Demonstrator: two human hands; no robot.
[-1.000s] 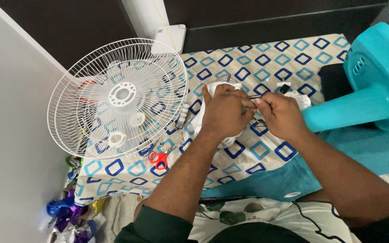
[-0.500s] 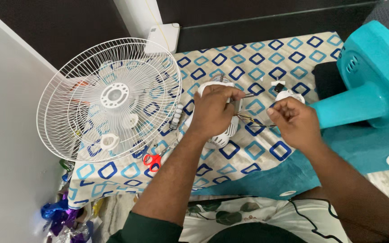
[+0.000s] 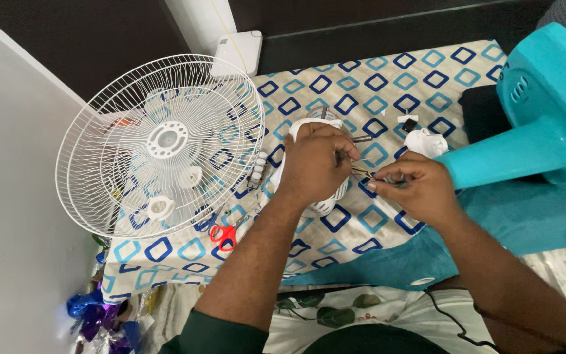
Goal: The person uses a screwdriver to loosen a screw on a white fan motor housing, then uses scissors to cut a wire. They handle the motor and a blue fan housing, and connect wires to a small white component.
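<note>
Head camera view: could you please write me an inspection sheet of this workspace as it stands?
Surface: patterned cloth with blue squares, spread flat.
Job's things: white fan housing under the left hand; thin wires pinched between both hands.
Clutter: white fan grille lying left; red-handled scissors; small white part.
Grips: left hand shut on the housing; right hand shut on the wires.
Cables: thin black cord near the lap.
Surroundings: turquoise fan stand on the right; white wall on the left; shiny blue wrappers on the floor.
</note>
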